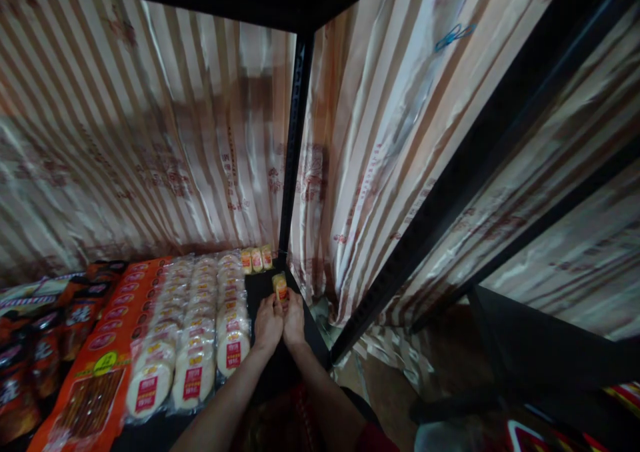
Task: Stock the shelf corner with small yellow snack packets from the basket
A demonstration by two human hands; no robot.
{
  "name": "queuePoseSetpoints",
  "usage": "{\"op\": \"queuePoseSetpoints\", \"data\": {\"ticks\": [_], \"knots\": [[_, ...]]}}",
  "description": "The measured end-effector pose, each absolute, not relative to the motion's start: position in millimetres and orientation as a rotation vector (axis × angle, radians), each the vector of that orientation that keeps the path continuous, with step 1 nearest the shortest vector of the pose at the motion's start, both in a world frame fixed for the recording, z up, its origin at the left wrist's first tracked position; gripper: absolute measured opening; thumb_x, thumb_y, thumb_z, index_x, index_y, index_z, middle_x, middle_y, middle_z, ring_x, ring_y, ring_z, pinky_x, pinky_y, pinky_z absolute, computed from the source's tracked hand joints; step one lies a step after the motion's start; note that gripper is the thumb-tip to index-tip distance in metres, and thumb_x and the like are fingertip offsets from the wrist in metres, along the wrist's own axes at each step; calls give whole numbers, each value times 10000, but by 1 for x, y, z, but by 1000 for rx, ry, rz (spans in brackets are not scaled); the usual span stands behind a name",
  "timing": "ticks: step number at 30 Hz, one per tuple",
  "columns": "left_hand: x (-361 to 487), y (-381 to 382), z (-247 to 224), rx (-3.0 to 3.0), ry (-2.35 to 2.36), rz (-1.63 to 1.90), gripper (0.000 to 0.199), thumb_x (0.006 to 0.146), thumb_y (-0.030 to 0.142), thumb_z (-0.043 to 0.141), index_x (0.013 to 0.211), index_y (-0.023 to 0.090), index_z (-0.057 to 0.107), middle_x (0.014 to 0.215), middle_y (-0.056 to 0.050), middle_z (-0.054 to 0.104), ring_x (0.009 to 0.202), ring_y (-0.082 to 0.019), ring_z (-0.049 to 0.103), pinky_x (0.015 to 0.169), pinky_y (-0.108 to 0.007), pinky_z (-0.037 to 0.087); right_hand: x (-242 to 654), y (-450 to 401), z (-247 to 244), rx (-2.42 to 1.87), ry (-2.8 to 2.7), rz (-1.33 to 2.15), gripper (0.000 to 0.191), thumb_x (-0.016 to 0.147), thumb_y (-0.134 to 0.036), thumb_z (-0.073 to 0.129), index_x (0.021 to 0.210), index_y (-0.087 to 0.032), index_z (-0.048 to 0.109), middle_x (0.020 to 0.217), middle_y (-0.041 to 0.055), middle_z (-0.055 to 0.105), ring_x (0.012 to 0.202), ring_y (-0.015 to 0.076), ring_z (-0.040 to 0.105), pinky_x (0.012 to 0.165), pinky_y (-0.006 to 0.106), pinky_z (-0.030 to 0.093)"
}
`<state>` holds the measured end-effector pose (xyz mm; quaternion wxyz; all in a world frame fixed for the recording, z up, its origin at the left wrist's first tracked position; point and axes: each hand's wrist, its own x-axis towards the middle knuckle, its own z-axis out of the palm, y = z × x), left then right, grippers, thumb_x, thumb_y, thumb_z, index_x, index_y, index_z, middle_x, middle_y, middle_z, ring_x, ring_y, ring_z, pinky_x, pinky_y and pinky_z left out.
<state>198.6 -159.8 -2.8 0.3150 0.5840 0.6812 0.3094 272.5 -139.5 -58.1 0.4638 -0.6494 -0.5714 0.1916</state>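
Both hands meet over a black shelf point(273, 372), gripping one small wrapped snack point(280, 287) with yellow and orange-red packaging. My left hand point(269, 322) closes on its left side, and my right hand point(293, 315) closes on its right side. Just behind, at the shelf's back corner, several similar small packets point(257, 260) stand in a short row. To the left of my hands run rows of round white cakes point(233, 349) in clear wrappers with red labels.
Further left lie orange snack packs point(97, 372) and dark bags point(83, 315). A black upright post point(295, 139) stands at the back corner, and a slanting black beam point(425, 212) crosses the right. Striped plastic sheeting point(165, 119) hangs behind. Tiled floor point(385, 392) shows lower right.
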Motion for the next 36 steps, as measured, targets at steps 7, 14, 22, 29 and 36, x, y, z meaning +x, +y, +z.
{"op": "queuePoseSetpoints", "data": {"ticks": [7, 14, 22, 29, 36], "knots": [[200, -129, -10, 1648, 1754, 721, 436, 846, 208, 328, 1217, 91, 525, 1325, -131, 503, 1250, -195, 429, 1078, -300, 257, 274, -104, -60, -1635, -1392, 378, 355, 762, -188, 420, 1097, -134, 522, 1000, 124, 565, 852, 208, 598, 762, 322, 487], [198, -108, -16, 1729, 1754, 679, 468, 861, 215, 259, 1248, 99, 497, 1351, -121, 479, 1269, -179, 409, 1084, -323, 246, 272, -84, -59, -1642, -1439, 291, 155, 754, -161, 401, 881, -202, 481, 803, 30, 550, 682, 156, 562, 636, 280, 461], [197, -97, -15, 1669, 1673, 709, 496, 882, 320, 235, 1296, 152, 450, 1391, -76, 437, 1304, -152, 358, 1106, -324, 199, 268, -62, -54, -1693, -1535, 257, 203, 759, -75, 343, 843, -192, 486, 847, 32, 535, 612, 100, 515, 565, 222, 419], [195, -100, -22, 1629, 1656, 761, 505, 886, 356, 230, 1315, 177, 426, 1435, -49, 376, 1327, -160, 312, 1117, -329, 179, 265, -45, -59, -1735, -1535, 232, 186, 757, -98, 378, 849, -189, 512, 806, 26, 543, 583, 102, 510, 514, 212, 388], [199, -109, -29, 1611, 1726, 881, 495, 887, 385, 227, 1280, 214, 474, 1371, -20, 467, 1284, -158, 366, 1111, -311, 207, 264, -37, -66, -1683, -1454, 176, 148, 799, -223, 408, 863, -196, 539, 798, 30, 564, 660, 141, 534, 600, 249, 432]]}}
